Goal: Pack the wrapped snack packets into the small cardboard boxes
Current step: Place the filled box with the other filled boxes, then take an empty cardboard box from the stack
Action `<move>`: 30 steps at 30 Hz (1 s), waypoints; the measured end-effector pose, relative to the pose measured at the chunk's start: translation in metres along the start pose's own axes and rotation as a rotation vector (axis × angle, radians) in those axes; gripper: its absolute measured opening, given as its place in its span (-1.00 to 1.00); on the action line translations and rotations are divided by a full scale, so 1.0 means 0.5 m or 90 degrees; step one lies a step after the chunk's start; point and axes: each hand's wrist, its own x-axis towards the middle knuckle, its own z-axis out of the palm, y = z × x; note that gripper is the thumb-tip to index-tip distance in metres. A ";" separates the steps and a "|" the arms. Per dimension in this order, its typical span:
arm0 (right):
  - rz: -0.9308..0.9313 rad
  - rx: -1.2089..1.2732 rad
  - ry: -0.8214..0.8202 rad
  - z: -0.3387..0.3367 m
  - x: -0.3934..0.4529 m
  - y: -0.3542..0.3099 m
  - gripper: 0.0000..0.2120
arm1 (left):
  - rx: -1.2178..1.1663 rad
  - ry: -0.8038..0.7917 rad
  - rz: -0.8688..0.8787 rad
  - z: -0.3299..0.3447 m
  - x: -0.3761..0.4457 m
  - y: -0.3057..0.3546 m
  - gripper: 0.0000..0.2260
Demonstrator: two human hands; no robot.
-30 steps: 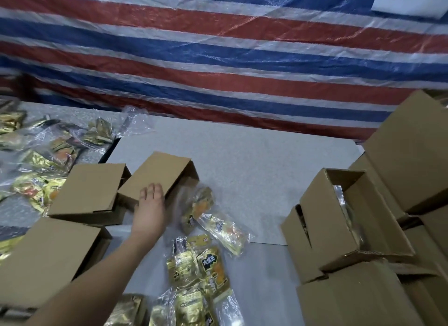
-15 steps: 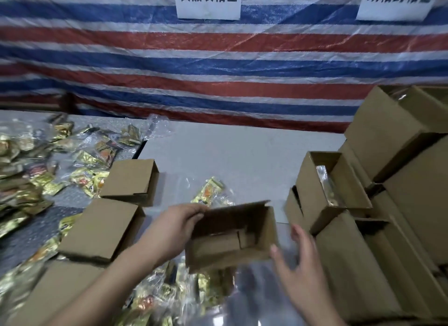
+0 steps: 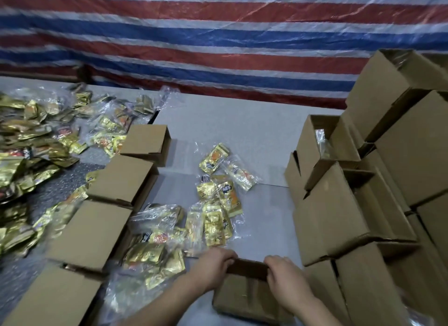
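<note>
Near the table's (image 3: 242,136) front edge, left hand (image 3: 213,262) and right hand (image 3: 283,272) curled over the small box's (image 3: 244,299) far rim; square it open before loading nearby packets (image 3: 215,219).

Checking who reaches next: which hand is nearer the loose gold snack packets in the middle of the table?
Left. The left hand grips the small cardboard box right beside the gold snack packets; the right hand grips the box's other side, farther away.

Head-worn view — forward and down (wide-angle), close over table (image 3: 242,136)
</note>
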 end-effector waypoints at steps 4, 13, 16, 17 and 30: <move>-0.014 -0.073 -0.004 0.021 -0.004 -0.006 -0.80 | -0.019 0.019 -0.020 0.026 0.001 -0.018 -0.77; 0.006 -0.101 0.052 0.012 -0.010 -0.023 -0.70 | -0.134 0.036 -0.076 0.010 0.011 -0.016 -0.67; -0.017 -0.068 0.120 0.014 0.000 -0.009 -0.57 | -0.148 0.253 -0.222 -0.028 0.061 -0.027 -0.53; -0.031 -0.062 0.148 0.012 0.000 -0.010 -0.57 | -0.130 0.272 -0.275 -0.041 0.084 -0.031 -0.43; 0.030 -0.003 0.288 0.024 -0.018 -0.004 -0.76 | 0.031 0.206 -0.501 0.030 0.315 -0.106 -0.12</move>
